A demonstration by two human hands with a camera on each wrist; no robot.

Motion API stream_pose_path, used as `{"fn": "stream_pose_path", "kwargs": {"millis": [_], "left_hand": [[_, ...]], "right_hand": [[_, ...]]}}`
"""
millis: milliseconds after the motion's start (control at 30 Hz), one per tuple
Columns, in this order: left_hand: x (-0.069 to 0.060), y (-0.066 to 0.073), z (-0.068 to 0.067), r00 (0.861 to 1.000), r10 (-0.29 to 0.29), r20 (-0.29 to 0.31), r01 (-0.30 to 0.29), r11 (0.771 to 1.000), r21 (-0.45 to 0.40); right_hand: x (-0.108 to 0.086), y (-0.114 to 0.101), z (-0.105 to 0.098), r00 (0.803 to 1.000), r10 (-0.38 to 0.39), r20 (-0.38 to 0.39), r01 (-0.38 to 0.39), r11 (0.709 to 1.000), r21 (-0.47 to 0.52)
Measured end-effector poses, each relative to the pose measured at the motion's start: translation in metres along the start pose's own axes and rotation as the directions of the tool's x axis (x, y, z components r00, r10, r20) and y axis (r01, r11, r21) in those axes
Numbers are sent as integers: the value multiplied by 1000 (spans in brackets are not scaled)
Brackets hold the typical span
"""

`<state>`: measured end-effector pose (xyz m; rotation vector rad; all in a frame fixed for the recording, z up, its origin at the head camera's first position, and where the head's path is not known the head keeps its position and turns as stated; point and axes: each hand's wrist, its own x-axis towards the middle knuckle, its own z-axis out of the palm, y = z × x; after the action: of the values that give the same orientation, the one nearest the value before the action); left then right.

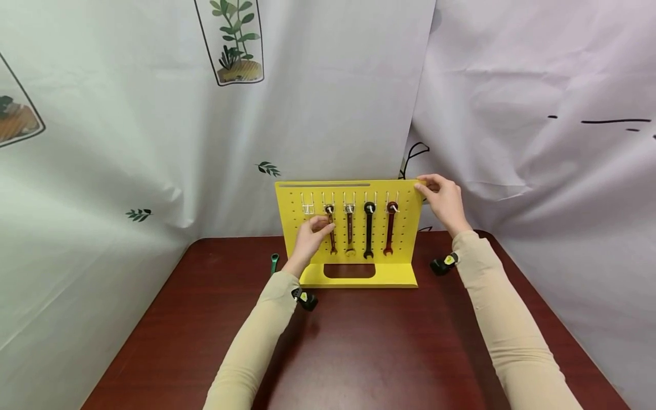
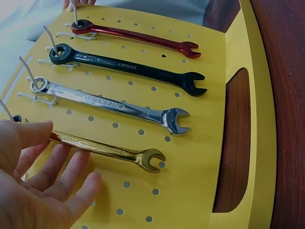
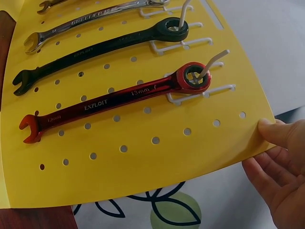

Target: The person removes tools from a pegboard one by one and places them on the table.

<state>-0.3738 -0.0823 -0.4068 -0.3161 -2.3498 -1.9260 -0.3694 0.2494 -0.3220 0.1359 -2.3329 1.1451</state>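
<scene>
1. Yellow pegboard [image 1: 360, 233], standing on a dark red table [image 1: 359, 353], with a row of white wire hooks near the top. Four wrenches hang there: gold [image 2: 105, 147], silver [image 2: 107, 100], a very dark one [image 2: 128, 67] and red [image 3: 109, 101].

2. The left hand [image 1: 307, 242] is on the gold wrench. Thumb on one side, fingers on the other, so I'd call it a light pinch on the shank, just below the ring end. The other fingertips are fanned out loosely, not clamped.

3. Right hand [image 1: 445, 202] is pinching the board's top right corner, thumb in front, fingers round the back. Probably just steadying it.

4. Where's the gold wrench? Second hook from the person's left, ring end up at the hook, open end pointing down. Looks hung to me, though the fingers partly cover that end in the wrist view.

5. My read on the step: either settling that wrench on its hook or starting to lift it off. One still can't tell you which.

6. Next move, imo: if it's hanging, let go gently without bumping the silver neighbour. Leftmost hook [image 1: 308, 209] is bare, and a green wrench [image 1: 274, 263] lies on the table beside the board, so that pair seems the likely follow-up.
</scene>
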Motion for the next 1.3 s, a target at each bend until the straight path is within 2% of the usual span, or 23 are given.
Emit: {"fn": "stream_pose_path", "kwargs": {"millis": [500,733,1067,1300], "left_hand": [[-3,-5,3,1000,5,-8,-5,995,-99],[-1,-3,1,1000,18,-2,-18,994,-109],[-8,-2,-2,1000,28,15,-26,992,-122],[-11,1,-2,998,58,22,-56,994,-94]], "right_hand": [[-1,3,1,1000,-13,1,13,1000,-3],[0,1,-1,1000,-11,0,11,1000,-11],[-1,1,-1,1000,-4,-1,4,1000,-9],[1,1,-1,1000,-2,0,2,1000,-9]]}}
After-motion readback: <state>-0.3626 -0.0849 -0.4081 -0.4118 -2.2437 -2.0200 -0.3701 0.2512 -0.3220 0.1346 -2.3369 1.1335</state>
